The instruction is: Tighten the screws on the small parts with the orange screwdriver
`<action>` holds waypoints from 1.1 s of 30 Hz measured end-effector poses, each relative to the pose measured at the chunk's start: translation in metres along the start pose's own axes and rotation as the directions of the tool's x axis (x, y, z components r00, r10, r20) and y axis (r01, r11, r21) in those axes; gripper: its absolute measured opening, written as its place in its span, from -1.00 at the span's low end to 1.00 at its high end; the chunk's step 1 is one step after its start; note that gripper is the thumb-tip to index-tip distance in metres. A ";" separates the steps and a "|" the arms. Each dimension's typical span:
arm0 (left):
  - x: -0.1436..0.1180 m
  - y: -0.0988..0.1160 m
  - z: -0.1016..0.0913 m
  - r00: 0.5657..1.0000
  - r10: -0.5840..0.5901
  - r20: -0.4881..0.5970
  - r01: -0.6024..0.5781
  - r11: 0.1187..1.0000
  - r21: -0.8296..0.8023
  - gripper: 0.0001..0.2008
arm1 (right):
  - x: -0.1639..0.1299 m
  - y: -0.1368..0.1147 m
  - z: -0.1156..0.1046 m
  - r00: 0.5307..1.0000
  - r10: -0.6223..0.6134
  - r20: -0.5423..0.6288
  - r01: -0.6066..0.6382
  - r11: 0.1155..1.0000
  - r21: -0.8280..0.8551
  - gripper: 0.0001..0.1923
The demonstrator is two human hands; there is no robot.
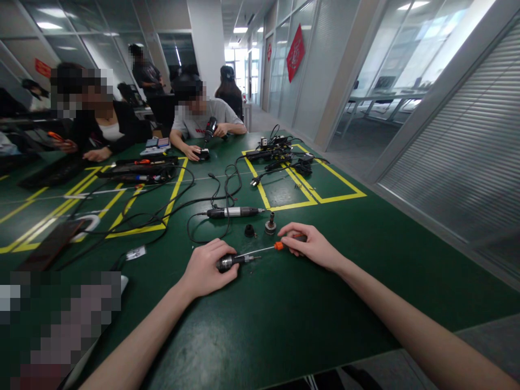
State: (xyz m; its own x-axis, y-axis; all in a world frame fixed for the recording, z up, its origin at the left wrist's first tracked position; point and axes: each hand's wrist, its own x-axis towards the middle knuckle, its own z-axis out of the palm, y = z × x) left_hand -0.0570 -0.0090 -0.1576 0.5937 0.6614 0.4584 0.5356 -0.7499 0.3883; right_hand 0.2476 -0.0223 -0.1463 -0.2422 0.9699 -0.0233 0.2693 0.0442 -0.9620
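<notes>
My left hand is wrapped round a dark cylindrical tool body that lies on the green table, its thin metal tip to the right. Between the fingers of my right hand is a screwdriver with an orange handle. Its slim shaft runs leftward to the tool body near my left fingers; whether its tip touches a screw is too small to tell. Just beyond the shaft stand a small black cap and a metal part with an upright stem. A corded electric screwdriver lies behind them.
Black cables cross the table's left half. Yellow tape outlines areas, with a heap of cords and plugs at the back right. Across the table a co-worker holds a power drill; another person sits left.
</notes>
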 end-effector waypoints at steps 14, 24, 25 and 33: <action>-0.001 -0.001 0.001 1.000 -0.008 0.008 0.008 1.000 -0.008 -0.90 | 0.000 -0.003 0.000 1.000 0.004 -0.030 -0.004 1.000 -0.008 -0.57; -0.001 0.001 0.000 1.000 -0.008 0.010 0.008 1.000 -0.002 -0.89 | 0.000 0.001 0.002 0.999 0.046 0.010 -0.046 0.998 -0.030 -0.53; -0.001 0.001 0.000 1.000 -0.006 0.009 0.006 1.000 -0.002 -0.89 | 0.000 0.000 0.001 0.999 0.039 0.002 -0.039 0.999 -0.022 -0.54; -0.001 -0.001 0.001 1.000 -0.012 0.015 0.012 1.000 0.003 -0.91 | 0.001 0.001 0.004 1.000 0.011 -0.019 -0.013 0.998 -0.059 -0.54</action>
State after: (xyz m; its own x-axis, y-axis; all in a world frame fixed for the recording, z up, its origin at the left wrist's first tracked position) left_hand -0.0574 -0.0090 -0.1587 0.5960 0.6707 0.4415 0.5445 -0.7417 0.3917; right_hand 0.2443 -0.0221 -0.1483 -0.2212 0.9748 -0.0290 0.3266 0.0460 -0.9441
